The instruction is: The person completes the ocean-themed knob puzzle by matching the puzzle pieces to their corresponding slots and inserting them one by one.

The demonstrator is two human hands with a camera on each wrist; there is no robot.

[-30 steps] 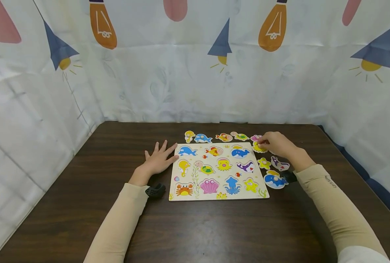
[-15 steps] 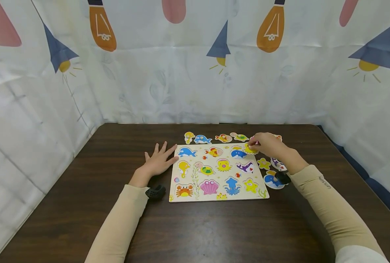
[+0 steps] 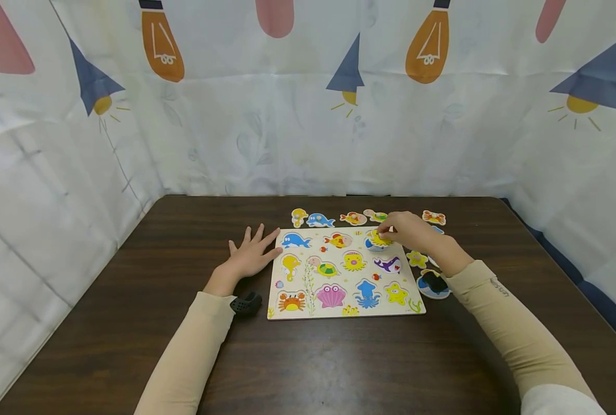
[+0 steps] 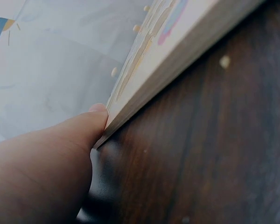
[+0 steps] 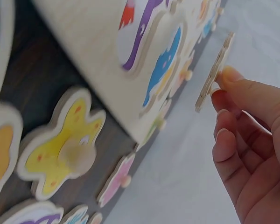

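Note:
In the head view, a flat puzzle board (image 3: 349,279) printed with sea animals lies on the dark table. My left hand (image 3: 248,257) rests at its left edge with fingers spread, and in the left wrist view the thumb (image 4: 79,128) touches the board's side. Between thumb and fingers, my right hand (image 3: 416,230) pinches a yellow puzzle piece (image 3: 379,237) over the upper right whale recess. Seen edge-on in the right wrist view, that puzzle piece (image 5: 213,74) is clear of the board, its printed face hidden.
Along the board's far edge lie seahorse (image 3: 299,217), blue whale (image 3: 320,220), fish (image 3: 353,218) and turtle (image 3: 374,215) pieces. A crab piece (image 3: 434,217), a star piece (image 3: 416,259) and a whale piece (image 3: 433,289) lie to the right. A patterned curtain (image 3: 287,144) stands behind the table.
My right hand has carried the yellow puzzle piece leftward from beside the board to above its upper right recess. The crab piece has come into view. My left hand stays in place.

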